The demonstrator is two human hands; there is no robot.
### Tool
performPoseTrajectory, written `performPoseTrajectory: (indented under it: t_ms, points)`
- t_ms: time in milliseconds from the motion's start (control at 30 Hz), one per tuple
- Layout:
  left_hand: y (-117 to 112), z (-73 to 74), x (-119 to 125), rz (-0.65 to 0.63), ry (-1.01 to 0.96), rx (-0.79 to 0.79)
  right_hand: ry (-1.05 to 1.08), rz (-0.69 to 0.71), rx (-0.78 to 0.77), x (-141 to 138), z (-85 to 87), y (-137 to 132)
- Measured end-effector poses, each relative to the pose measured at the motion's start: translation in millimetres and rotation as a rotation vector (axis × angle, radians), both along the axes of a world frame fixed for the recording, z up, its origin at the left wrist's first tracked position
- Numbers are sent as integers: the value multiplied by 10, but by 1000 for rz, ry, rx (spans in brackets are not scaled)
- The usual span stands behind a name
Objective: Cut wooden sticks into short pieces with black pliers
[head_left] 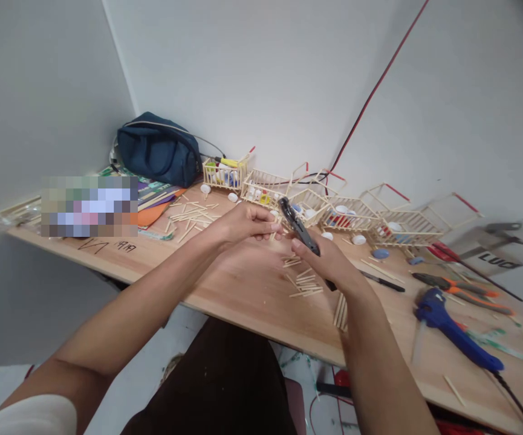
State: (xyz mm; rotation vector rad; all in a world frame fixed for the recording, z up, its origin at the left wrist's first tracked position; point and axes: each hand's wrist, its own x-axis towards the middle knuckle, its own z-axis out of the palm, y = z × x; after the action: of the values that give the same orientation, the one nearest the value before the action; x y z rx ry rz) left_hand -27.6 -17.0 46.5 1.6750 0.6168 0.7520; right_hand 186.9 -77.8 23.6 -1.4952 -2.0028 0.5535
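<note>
My left hand (253,221) is raised over the middle of the table, its thumb and fingertips pinched on a small, pale wooden stick that is mostly hidden. Close to its right, my right hand (329,261) wraps round a dark hand tool (303,234) with a metal head; blur hides its exact kind. The tool's head points up and away from me, near the left fingertips. Below the hands lie short cut sticks (306,285), and longer sticks (340,311) sit by my right wrist.
Small stick-built carts (352,214) with bottle-cap wheels line the wall. A blue glue gun (456,335), orange-handled pliers (465,290) and a black pen (383,280) lie to the right. Loose sticks (193,214) and a navy bag (159,148) are on the left.
</note>
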Motion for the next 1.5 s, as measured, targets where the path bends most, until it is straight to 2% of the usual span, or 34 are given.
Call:
performPoseTrajectory:
  t_ms: [200, 367, 467, 667, 867, 1000, 1167, 1267, 1433, 1500]
  points:
    - [15, 4, -126, -123, 37, -48, -52, 113, -65, -50, 51, -47]
    - [8, -20, -139, -132, 48, -120, -44, 150, -122, -49, 51, -58]
    - [9, -52, -127, -126, 54, -159, -36, 133, -169, -50, 46, -70]
    - [14, -107, -106, -101, 57, -202, -27, 88, -142, -67, 18, -48]
    - [-73, -145, 21, -89, 94, -129, 173, -4, -57, -137, -24, 2]
    - [-100, -191, 149, -101, 123, -70, 162, -40, 44, -163, -32, 5]
    - [-68, -219, 250, -128, 136, -94, 164, -104, 53, -157, -33, 9]
    - [-67, -216, 251, -156, 115, -166, 213, -116, 24, -129, -55, 20]
    - [-116, -267, 123, -276, -37, -480, 329, -105, -48, -48, -61, 6]
    - [-134, -311, 54, -319, -71, -519, 338, -89, -51, -23, -51, -3]
